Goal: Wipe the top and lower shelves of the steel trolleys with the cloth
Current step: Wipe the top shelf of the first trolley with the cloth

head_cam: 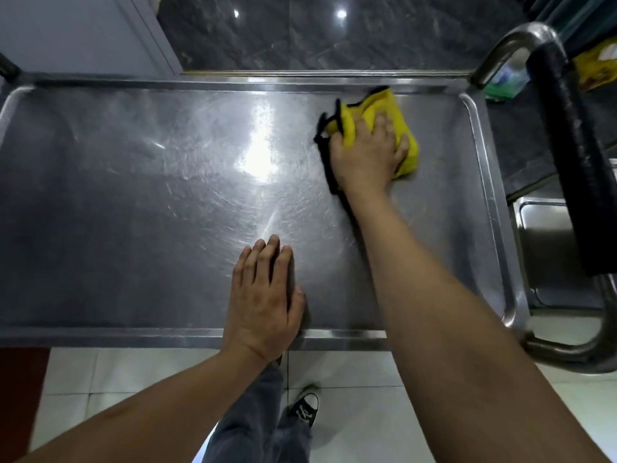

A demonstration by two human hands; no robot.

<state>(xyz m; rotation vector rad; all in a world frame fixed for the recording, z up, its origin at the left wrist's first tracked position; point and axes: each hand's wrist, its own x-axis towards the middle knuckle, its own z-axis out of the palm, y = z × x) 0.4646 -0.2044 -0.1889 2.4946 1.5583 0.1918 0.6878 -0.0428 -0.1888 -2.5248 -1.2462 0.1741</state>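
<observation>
Steel top shelf (pixel 133 195) — padded handle (pixel 574 138) right, perhaps a second trolley (pixel 547 248).

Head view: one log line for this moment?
step: wiping top shelf | right hand: presses yellow cloth, far right area | left hand: flat on shelf, near edge | lower shelf: not visible

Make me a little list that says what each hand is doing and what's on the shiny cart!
right hand: presses the yellow cloth onto the top shelf, near its far right corner
left hand: rests flat on the shelf by the near rim, fingers straight
cloth: yellow, black edging, bunched up
shelf: steel, scuffed, bright light glare in the middle
trolley handle: at the right end, dark padded wrap
lower shelf: only a part shows, under the handle
</observation>
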